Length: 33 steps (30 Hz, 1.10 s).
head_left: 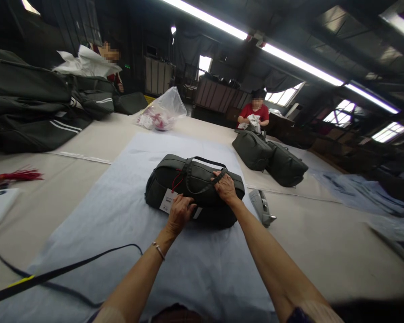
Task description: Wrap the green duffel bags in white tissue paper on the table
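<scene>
A dark green duffel bag (208,208) lies on a pale blue cloth (121,224) in the middle of the table. From its handle a white tag (167,200) hangs on a red cord, over the bag's near side. My left hand (181,211) rests on the near side, just right of the tag, fingers bent and partly hidden. On the bag's top right, my right hand (225,186) has its fingers at the strap handle (202,188); whether they grip it is unclear. A grey tool with a metal tip (261,207) lies right of the bag.
Two similar bags (252,150) stand at the back right, near a person in red. Dark bags (27,107) are piled at the left before another person. A clear plastic bag (164,110), red tassels (13,177), a white device (2,206) and a black strap (70,267) lie around.
</scene>
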Motion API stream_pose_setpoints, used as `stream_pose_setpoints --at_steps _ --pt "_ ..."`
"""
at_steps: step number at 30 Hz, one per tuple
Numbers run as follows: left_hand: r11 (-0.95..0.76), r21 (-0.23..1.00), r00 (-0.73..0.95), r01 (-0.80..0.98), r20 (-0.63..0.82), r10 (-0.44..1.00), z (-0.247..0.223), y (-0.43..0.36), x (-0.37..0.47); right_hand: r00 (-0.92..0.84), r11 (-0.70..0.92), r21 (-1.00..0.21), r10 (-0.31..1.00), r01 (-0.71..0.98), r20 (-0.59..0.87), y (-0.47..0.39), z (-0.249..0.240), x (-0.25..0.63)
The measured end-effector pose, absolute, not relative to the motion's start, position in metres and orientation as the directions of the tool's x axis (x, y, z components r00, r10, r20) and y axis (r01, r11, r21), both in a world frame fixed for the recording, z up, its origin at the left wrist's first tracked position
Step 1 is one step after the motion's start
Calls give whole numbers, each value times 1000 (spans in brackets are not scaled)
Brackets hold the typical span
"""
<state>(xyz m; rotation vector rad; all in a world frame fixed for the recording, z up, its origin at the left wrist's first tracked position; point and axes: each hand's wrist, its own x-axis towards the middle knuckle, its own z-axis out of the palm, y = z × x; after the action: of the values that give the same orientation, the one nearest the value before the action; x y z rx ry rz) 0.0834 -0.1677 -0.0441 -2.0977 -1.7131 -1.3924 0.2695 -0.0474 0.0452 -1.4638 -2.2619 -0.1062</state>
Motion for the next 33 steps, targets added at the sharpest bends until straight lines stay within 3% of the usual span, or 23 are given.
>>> stream_pose_setpoints --at_steps 7,11,15,23,33 --pt "-274 500 -108 821 609 786 -40 -170 79 -337 437 -187 850 880 406 -47 41 271" --pt "-329 436 5 838 596 803 -32 -176 80 -330 434 -198 852 879 406 -48 40 271" --pt "-306 376 17 875 608 794 -26 -176 87 -338 446 -190 842 874 420 -47 39 270" --pt "-383 210 133 900 704 698 -24 -165 84 -350 474 -169 807 864 476 -44 29 271" --pt "-412 202 126 889 755 644 -30 -159 83 -343 472 -191 815 861 466 -47 28 272"
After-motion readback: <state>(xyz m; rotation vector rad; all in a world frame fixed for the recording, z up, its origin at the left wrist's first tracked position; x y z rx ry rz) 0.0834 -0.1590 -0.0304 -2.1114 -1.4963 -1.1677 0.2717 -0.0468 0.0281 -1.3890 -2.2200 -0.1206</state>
